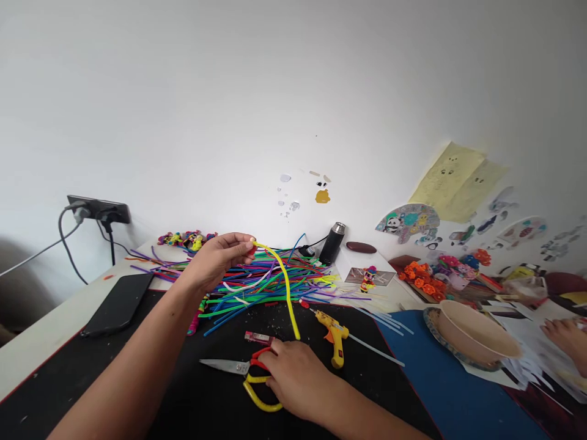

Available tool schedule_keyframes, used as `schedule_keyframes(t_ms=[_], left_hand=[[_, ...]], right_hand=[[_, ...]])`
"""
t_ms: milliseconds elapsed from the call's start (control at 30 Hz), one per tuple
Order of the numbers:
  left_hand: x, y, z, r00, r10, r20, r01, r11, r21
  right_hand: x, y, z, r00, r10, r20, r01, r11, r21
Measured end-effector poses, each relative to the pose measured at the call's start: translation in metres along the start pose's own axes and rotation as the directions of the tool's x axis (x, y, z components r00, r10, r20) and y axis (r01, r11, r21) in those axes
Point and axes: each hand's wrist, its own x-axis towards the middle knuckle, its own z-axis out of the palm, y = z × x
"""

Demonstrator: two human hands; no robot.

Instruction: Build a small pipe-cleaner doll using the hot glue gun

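My left hand (224, 256) is raised over the pile and pinches one end of a yellow pipe cleaner (288, 290). The rest of it curves down to the right, its free end hanging above the black mat. A bit of red shows by my left fingertips, too small to make out. My right hand (298, 379) has its fingers closed round the handles of a pair of scissors (227, 365), with red and yellow grips. The blades point left, low over the mat. A small pink-red tube (259, 337) lies just beyond the right hand.
Many coloured pipe cleaners (270, 281) lie heaped at the back. A yellow glue gun (334, 336) rests at right, near clear glue sticks (389, 322). A phone (119, 304) is at left; a black flask (332, 243) stands behind. At far right are a bowl (477, 330) and another person's hand (566, 339).
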Motion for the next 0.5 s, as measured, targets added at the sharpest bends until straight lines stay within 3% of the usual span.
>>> schedule_keyframes(t_ms=[167, 333, 433, 500], left_hand=[[0.001, -0.003, -0.002, 1.000, 0.002, 0.022, -0.001, 1.000, -0.014], [0.001, -0.005, -0.003, 0.999, -0.004, 0.041, 0.003, 1.000, 0.009], [0.001, -0.004, -0.002, 1.000, -0.010, 0.029, 0.010, 1.000, 0.020], [0.000, -0.003, 0.000, 1.000, -0.016, 0.018, 0.016, 1.000, 0.026]], right_hand=[[-0.001, -0.004, -0.007, 0.999, -0.049, 0.016, 0.049, 0.999, -0.001], [-0.006, -0.006, -0.013, 0.996, 0.025, 0.086, -0.043, 0.978, 0.204], [-0.010, -0.007, -0.016, 0.986, 0.089, 0.140, -0.140, 0.899, 0.414], [-0.013, -0.008, -0.016, 0.972, 0.119, 0.205, -0.216, 0.798, 0.563]])
